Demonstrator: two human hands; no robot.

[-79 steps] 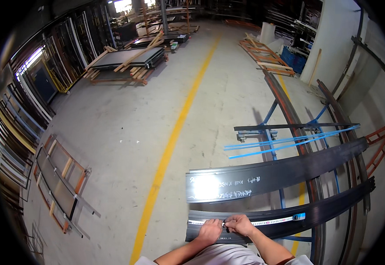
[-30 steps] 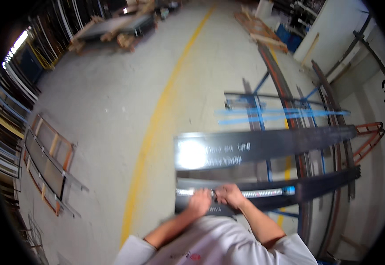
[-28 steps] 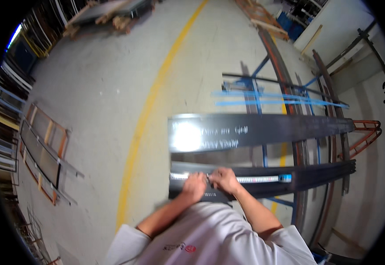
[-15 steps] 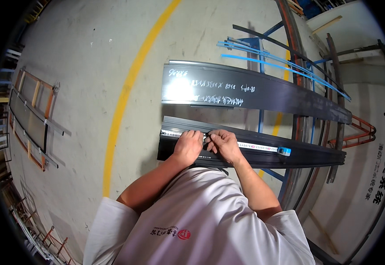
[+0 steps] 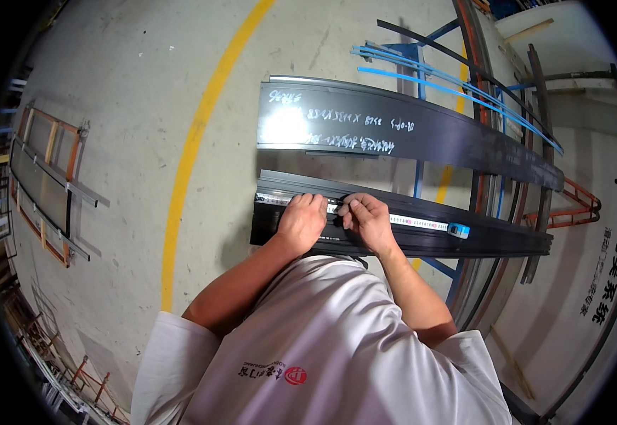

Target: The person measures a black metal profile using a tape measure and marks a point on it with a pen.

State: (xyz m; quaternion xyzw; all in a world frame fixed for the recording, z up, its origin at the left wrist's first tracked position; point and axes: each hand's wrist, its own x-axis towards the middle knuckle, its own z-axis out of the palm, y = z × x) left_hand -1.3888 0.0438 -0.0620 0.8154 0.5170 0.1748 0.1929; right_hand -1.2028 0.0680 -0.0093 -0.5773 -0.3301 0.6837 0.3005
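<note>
A tape measure (image 5: 458, 230) with a blue case lies on a long dark metal profile (image 5: 507, 241), its white blade pulled out leftward along the grooves. My left hand (image 5: 303, 221) is closed over the blade near the profile's left end, fingers curled and pressing it down. Just right of it, my right hand (image 5: 368, 221) is held in a pinch above the blade. Something small and dark shows at those fingertips, too hidden to name. Both palms and part of the blade between the hands are covered.
Beyond lies a second wide dark profile (image 5: 450, 138) with white handwriting. Thin blue strips (image 5: 457, 95) and a black bar rest farther back across steel rack beams (image 5: 475, 177). An orange-framed rack (image 5: 46, 180) stands on the floor at left, past a yellow line (image 5: 202, 120).
My right hand has drawn a little to the right, away from my left fingers, opening a small gap over the blade. My left hand stays on the blade. The view has shifted slightly.
</note>
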